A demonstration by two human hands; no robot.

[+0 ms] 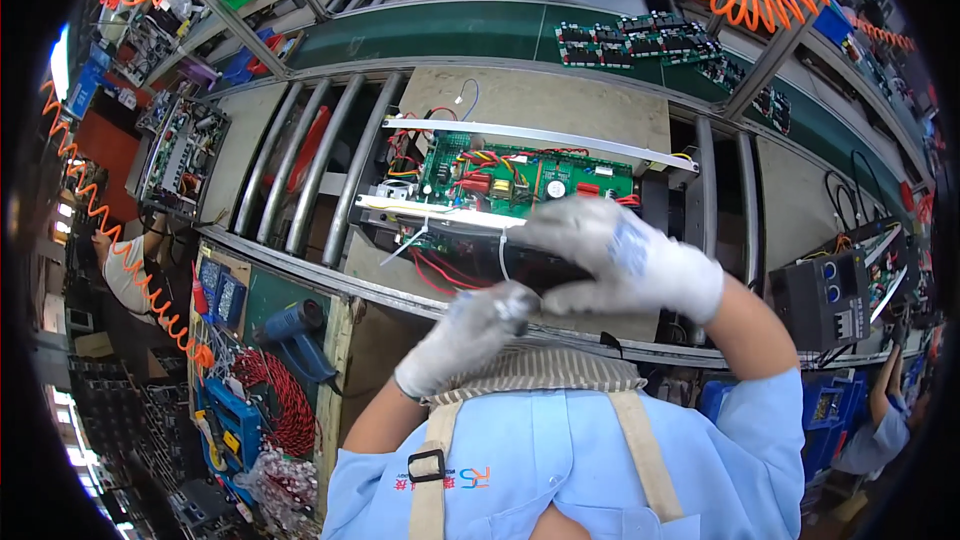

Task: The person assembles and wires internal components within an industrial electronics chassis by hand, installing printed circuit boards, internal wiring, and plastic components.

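unit (pixel 590 177) lay far of both hands, long axis left to right. right hand (pixel 625 255) was nearer, at its near edge, thumb and fingers parted, nothing seen held; left hand (pixel 462 338) curled round a shiny thing (pixel 516 308).

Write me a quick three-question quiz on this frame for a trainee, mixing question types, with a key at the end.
1. Multiple choice: What runs along both long sides of the green circuit board?
A) wooden slats
B) silver metal strips
C) clear glass rods

2. True or false: The bundle of red twisted wires lies to the right of the right hand.

3. Fill in the blank: The coiled hose hanging at the upper right of the picture is coloured ____.

Key:
1. B, silver metal strips.
2. False; the bundle lies to the left of both the right hand and the left hand.
3. Orange.
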